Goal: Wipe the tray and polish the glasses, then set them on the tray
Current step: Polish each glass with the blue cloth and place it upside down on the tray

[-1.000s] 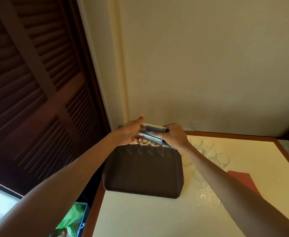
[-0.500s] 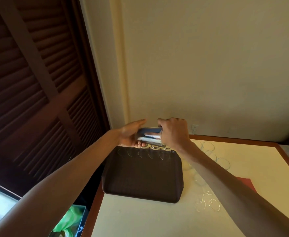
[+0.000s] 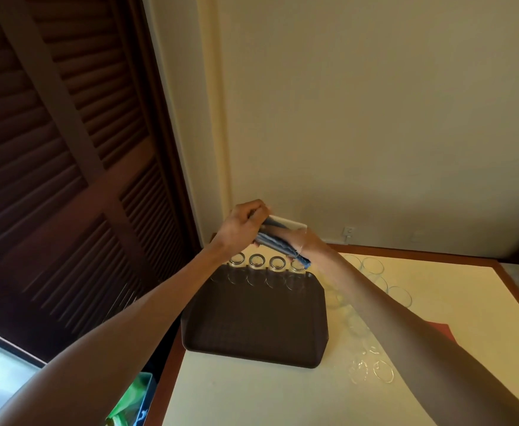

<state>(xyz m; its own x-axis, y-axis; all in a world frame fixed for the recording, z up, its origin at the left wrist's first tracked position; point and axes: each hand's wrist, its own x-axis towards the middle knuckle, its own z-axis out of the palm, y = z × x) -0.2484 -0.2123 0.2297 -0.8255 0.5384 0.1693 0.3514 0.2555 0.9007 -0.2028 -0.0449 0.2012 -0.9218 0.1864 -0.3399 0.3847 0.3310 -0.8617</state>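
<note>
Head view: left hand (image 3: 240, 229) pinches soft blue cloth (image 3: 272, 241) around slippery, fragile clear glass tumbler (image 3: 291, 226); right hand (image 3: 313, 245) grips its sidewall, probably the safest hold.

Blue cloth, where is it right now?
In the head view the blue cloth is bunched between the left hand and right hand, above the row of glasses at the far edge of the tray.
</note>
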